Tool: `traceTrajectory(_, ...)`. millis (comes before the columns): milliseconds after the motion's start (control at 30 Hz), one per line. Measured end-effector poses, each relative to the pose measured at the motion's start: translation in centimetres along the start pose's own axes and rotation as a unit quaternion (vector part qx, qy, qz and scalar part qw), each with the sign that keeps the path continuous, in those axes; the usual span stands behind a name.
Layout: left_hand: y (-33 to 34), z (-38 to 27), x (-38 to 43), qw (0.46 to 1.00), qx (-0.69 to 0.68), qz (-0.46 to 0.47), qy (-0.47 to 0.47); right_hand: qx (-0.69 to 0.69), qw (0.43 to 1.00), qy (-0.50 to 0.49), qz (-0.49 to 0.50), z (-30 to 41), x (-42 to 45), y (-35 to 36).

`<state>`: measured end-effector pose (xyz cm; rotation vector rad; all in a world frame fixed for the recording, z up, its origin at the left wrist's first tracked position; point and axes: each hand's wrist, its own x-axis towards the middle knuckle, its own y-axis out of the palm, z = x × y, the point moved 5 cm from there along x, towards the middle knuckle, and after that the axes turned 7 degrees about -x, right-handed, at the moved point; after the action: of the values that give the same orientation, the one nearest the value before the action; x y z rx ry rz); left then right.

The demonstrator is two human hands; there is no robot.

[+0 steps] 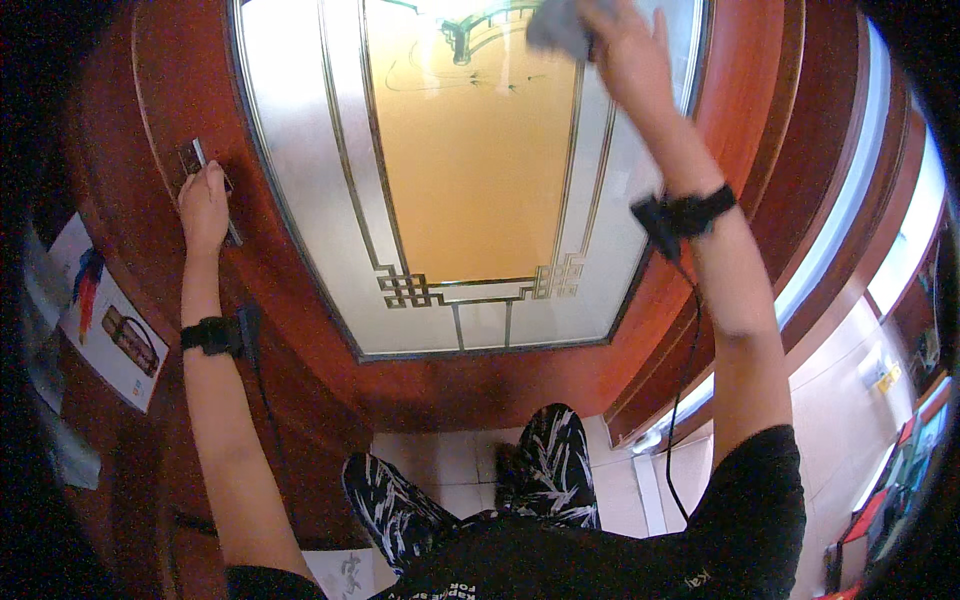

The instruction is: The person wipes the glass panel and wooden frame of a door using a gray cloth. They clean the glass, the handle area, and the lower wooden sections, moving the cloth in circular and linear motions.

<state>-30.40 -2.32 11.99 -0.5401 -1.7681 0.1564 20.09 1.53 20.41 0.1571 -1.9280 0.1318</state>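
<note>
A wooden door with a large decorated glass panel [480, 187] stands before me, its middle yellowish with painted lines and its sides pale. At the upper right of the glass, my right hand [626, 45] presses a grey cloth [562, 28], blurred. My left hand [204, 202] is closed around the metal door handle [231, 225] on the red-brown frame at the left. Each wrist wears a black band with a small device and a cable.
A sheet with a colourful picture [112, 319] is at the left. Right of the door are a bright-edged frame [832, 195] and several red and dark items [870, 510] low down. Below lie floor tiles [457, 457] and a paper with brushed writing [345, 574].
</note>
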Motion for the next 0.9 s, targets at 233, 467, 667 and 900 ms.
traceTrajectory(233, 0.6, 0.6, -0.5, 0.999, -0.009, -0.041, 0.013, 0.187, 0.976, 0.09, -0.062, 3.1, -3.9, 2.0)
traceTrajectory(467, 0.1, 0.5, -0.4, 0.994, 0.005, -0.075, 0.078, 0.33, 0.909, 0.169, 0.191, 10.9, -25.6, 3.5)
traceTrajectory(667, 0.2, 0.4, -0.1, 0.997, -0.001, -0.05, 0.052, 0.196, 0.906, -0.189, 0.325, 18.3, -42.3, 0.7)
traceTrajectory(900, 0.0, -0.1, 0.2, 0.998, 0.019, -0.012, 0.058, 0.174, 0.897, -0.18, 0.363, 14.4, -39.0, 0.1)
